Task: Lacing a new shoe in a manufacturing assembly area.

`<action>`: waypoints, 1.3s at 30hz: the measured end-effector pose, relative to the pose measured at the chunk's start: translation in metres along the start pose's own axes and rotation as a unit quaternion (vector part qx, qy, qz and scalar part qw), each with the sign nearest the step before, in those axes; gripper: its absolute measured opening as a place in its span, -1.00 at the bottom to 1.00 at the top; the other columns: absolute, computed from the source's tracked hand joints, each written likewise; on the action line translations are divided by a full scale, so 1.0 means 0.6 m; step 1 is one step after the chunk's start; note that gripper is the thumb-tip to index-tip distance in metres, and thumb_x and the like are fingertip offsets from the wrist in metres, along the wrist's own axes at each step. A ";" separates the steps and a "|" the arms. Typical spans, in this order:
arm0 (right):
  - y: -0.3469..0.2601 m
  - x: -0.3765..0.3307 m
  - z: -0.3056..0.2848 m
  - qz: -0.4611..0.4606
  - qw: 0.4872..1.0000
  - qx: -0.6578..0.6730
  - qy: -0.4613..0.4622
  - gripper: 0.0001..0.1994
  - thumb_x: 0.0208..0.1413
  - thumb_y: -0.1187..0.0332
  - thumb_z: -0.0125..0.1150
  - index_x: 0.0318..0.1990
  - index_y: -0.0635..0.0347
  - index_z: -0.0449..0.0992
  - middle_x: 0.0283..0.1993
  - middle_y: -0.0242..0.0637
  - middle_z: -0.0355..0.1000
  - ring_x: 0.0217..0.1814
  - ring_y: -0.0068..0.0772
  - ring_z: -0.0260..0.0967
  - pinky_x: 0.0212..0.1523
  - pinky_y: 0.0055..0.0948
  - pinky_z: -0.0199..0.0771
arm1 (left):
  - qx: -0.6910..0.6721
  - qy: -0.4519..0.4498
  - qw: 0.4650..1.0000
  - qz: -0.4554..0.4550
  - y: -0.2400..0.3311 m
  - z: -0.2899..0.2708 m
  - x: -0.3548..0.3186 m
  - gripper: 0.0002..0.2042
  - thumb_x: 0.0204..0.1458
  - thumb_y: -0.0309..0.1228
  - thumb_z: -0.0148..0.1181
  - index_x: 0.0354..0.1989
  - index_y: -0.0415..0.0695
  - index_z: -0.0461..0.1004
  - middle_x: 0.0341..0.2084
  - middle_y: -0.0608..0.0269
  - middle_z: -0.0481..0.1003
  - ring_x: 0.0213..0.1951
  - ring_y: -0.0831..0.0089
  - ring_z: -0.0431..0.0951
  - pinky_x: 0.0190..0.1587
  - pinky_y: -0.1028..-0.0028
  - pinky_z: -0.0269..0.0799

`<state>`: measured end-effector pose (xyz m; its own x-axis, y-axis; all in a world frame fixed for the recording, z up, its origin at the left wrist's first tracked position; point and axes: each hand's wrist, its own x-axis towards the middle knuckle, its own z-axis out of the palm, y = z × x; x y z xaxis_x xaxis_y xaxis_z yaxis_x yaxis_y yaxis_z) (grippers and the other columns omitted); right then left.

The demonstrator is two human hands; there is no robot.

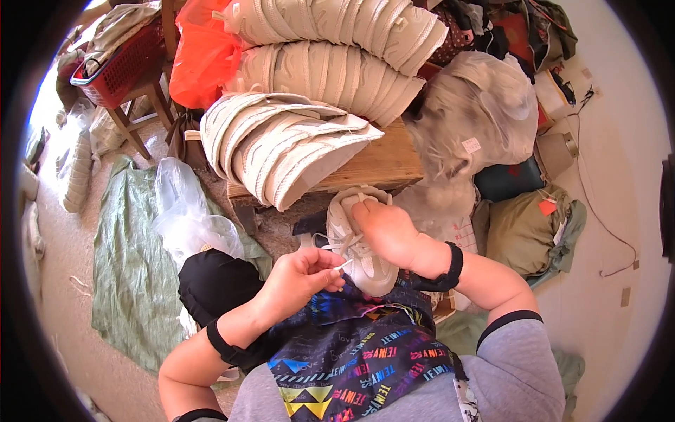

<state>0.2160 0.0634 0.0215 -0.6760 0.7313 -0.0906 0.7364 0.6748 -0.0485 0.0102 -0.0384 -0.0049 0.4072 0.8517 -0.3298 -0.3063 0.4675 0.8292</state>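
An off-white sneaker (377, 274) rests at my lap, its toe toward me and its collar against the wooden bench. My left hand (299, 280) is closed in a pinch on a white shoelace (344, 265), left of the shoe, with the lace tip poking out past the fingers. More of that lace runs across the front of the sneaker. My right hand (389, 232) grips the sneaker near its collar, the fingertips reaching into the opening and partly hidden there. A dark patterned apron (365, 352) covers my lap below the shoe.
Nested cream shoe uppers (281, 148) lie on a wooden bench (383, 165), with more stacked rows behind. Beside them is a red plastic bag (200, 60). Clear bags (485, 105) and an olive bundle (531, 232) sit right; a green woven sheet (126, 260) covers the left floor.
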 end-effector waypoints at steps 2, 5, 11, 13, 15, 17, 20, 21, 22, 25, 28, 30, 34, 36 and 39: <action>-0.006 0.006 0.002 -0.019 0.999 -0.033 -0.015 -0.81 -0.04 0.47 0.10 -0.21 0.22 0.39 -0.29 -0.09 0.44 -0.24 0.01 0.48 -0.32 -0.16 0.50 | 0.018 0.003 1.000 -0.009 0.003 0.006 -0.001 -0.80 0.20 -0.52 0.14 -0.05 -0.35 0.45 -0.27 0.18 0.56 -0.22 0.48 0.60 -0.08 0.49 0.55; 0.014 0.014 0.004 -0.032 0.999 0.021 -0.039 -0.82 0.00 0.46 0.11 -0.21 0.26 0.40 -0.29 -0.11 0.46 -0.24 -0.05 0.50 -0.30 -0.20 0.53 | 0.020 0.010 1.000 -0.021 0.007 0.015 0.005 -0.80 0.20 -0.52 0.14 -0.06 -0.35 0.45 -0.28 0.18 0.56 -0.22 0.48 0.61 -0.10 0.50 0.55; 0.078 0.059 -0.022 0.069 0.879 0.458 0.113 -0.84 0.06 0.49 0.10 -0.19 0.28 0.45 -0.26 -0.09 0.45 -0.24 -0.07 0.48 -0.22 -0.24 0.49 | 0.035 0.044 0.998 -0.011 -0.008 0.030 0.036 -0.87 0.19 -0.52 0.16 -0.17 -0.33 0.46 -0.32 0.22 0.56 -0.25 0.50 0.60 -0.13 0.52 0.56; 0.090 0.052 -0.027 0.079 0.874 0.468 0.103 -0.86 0.05 0.50 0.11 -0.22 0.29 0.47 -0.27 -0.07 0.44 -0.23 -0.06 0.47 -0.20 -0.24 0.48 | 0.139 0.103 0.985 0.025 -0.013 0.043 0.052 -0.87 0.14 -0.51 0.22 -0.19 -0.29 0.47 -0.37 0.30 0.53 -0.36 0.57 0.56 -0.27 0.54 0.52; 0.098 0.035 -0.022 -0.010 0.938 0.343 0.054 -0.89 0.04 0.49 0.12 -0.27 0.28 0.49 -0.26 -0.06 0.43 -0.22 -0.04 0.46 -0.17 -0.21 0.47 | 0.247 0.144 0.952 0.105 -0.014 0.057 0.070 -0.86 0.09 -0.52 0.24 -0.21 -0.27 0.48 -0.40 0.29 0.51 -0.40 0.55 0.53 -0.32 0.51 0.48; 0.099 0.018 -0.013 -0.022 0.941 0.332 0.065 -0.91 0.03 0.47 0.13 -0.31 0.27 0.49 -0.27 -0.08 0.41 -0.22 -0.02 0.45 -0.19 -0.20 0.47 | 0.351 0.180 0.901 0.181 -0.017 0.066 0.088 -0.84 0.04 -0.53 0.27 -0.22 -0.24 0.48 -0.44 0.28 0.48 -0.44 0.52 0.51 -0.37 0.48 0.43; 0.103 -0.006 -0.012 -0.016 0.950 0.306 0.059 -0.90 -0.02 0.46 0.19 -0.32 0.22 0.50 -0.27 -0.12 0.39 -0.17 0.00 0.41 -0.15 -0.16 0.44 | 0.457 0.194 0.821 0.282 -0.019 0.073 0.119 -0.84 -0.07 -0.56 0.28 -0.30 -0.18 0.47 -0.47 0.20 0.42 -0.42 0.33 0.49 -0.36 0.36 0.38; 0.107 -0.010 -0.007 -0.053 0.958 0.267 0.092 -0.90 -0.04 0.45 0.22 -0.34 0.20 0.50 -0.27 -0.16 0.38 -0.14 -0.03 0.38 -0.11 -0.17 0.40 | 0.514 0.200 0.776 0.305 -0.019 0.073 0.127 -0.85 -0.10 -0.56 0.25 -0.34 -0.17 0.45 -0.46 0.19 0.42 -0.38 0.25 0.48 -0.32 0.31 0.37; 0.111 -0.012 -0.003 -0.090 0.962 0.227 0.125 -0.89 -0.07 0.44 0.25 -0.35 0.18 0.50 -0.27 -0.20 0.36 -0.10 -0.05 0.34 -0.07 -0.17 0.36 | 0.569 0.206 0.727 0.325 -0.021 0.074 0.134 -0.86 -0.13 -0.56 0.23 -0.38 -0.15 0.43 -0.45 0.17 0.42 -0.34 0.16 0.47 -0.29 0.26 0.36; 0.116 -0.025 -0.003 -0.093 0.968 0.189 0.139 -0.87 -0.12 0.42 0.30 -0.38 0.15 0.49 -0.25 -0.27 0.34 -0.04 -0.11 0.25 -0.02 -0.19 0.29 | 0.613 0.217 0.692 0.313 -0.033 0.076 0.148 -0.85 -0.17 -0.52 0.21 -0.41 -0.10 0.39 -0.46 0.19 0.39 -0.32 0.15 0.47 -0.24 0.22 0.33; 0.125 -0.030 0.007 -0.094 0.965 0.205 0.136 -0.85 -0.13 0.43 0.31 -0.37 0.17 0.48 -0.20 -0.27 0.33 -0.02 -0.13 0.23 -0.03 -0.20 0.28 | 0.620 0.220 0.694 0.291 -0.028 0.083 0.150 -0.86 -0.16 -0.54 0.19 -0.39 -0.14 0.39 -0.45 0.16 0.43 -0.32 0.10 0.48 -0.26 0.19 0.34; 0.128 -0.035 0.016 -0.096 0.962 0.214 0.141 -0.84 -0.14 0.46 0.31 -0.38 0.16 0.46 -0.18 -0.26 0.33 -0.01 -0.12 0.23 -0.01 -0.20 0.28 | 0.623 0.220 0.697 0.278 -0.026 0.087 0.152 -0.87 -0.14 -0.53 0.20 -0.39 -0.14 0.41 -0.45 0.14 0.44 -0.32 0.08 0.48 -0.27 0.18 0.35; 0.129 -0.045 0.025 -0.121 0.952 0.232 0.158 -0.82 -0.17 0.52 0.29 -0.39 0.16 0.42 -0.12 -0.21 0.33 0.03 -0.10 0.24 0.02 -0.21 0.28 | 0.554 0.202 0.767 0.254 -0.039 0.088 0.163 -0.87 -0.13 -0.53 0.21 -0.38 -0.11 0.43 -0.43 0.17 0.43 -0.30 0.16 0.50 -0.25 0.21 0.37; 0.127 -0.049 0.023 -0.115 0.951 0.232 0.166 -0.82 -0.18 0.53 0.28 -0.39 0.18 0.41 -0.10 -0.20 0.33 0.04 -0.10 0.24 0.02 -0.21 0.29 | 0.548 0.202 0.774 0.245 -0.039 0.094 0.164 -0.88 -0.12 -0.52 0.22 -0.38 -0.12 0.44 -0.42 0.18 0.44 -0.28 0.17 0.50 -0.24 0.22 0.37; 0.122 -0.052 0.028 -0.101 0.955 0.210 0.181 -0.81 -0.21 0.53 0.25 -0.37 0.24 0.43 -0.10 -0.19 0.33 0.03 -0.09 0.24 0.01 -0.22 0.29 | 0.551 0.203 0.771 0.247 -0.032 0.100 0.159 -0.90 -0.10 -0.52 0.24 -0.39 -0.13 0.47 -0.41 0.14 0.44 -0.29 0.12 0.48 -0.25 0.20 0.37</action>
<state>0.2916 0.0880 0.0041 -0.7137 0.6280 0.3101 0.4833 0.7621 -0.4309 0.1066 0.0196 -0.0253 0.1045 0.9700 0.2196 0.6705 -0.2318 0.7048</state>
